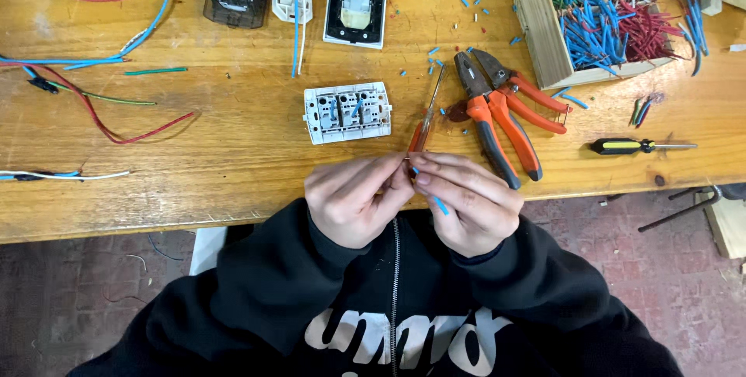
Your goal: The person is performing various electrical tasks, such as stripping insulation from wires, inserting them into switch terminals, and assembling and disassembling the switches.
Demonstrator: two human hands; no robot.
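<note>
While both hands meet at the near edge of the wooden bench (194, 167), the left hand (353, 200) and right hand (466, 204) pinch a short blue wire (437, 201) between closed fingertips, its free end poking out below the right fingers. Handling so small a piece probably goes best with the grip kept close to the wire's end and the wrists steady. It looks thin, stiff and bright blue. Just beyond lie a white switch module (347, 112), an orange-handled screwdriver (424, 122) and orange pliers (497, 113).
</note>
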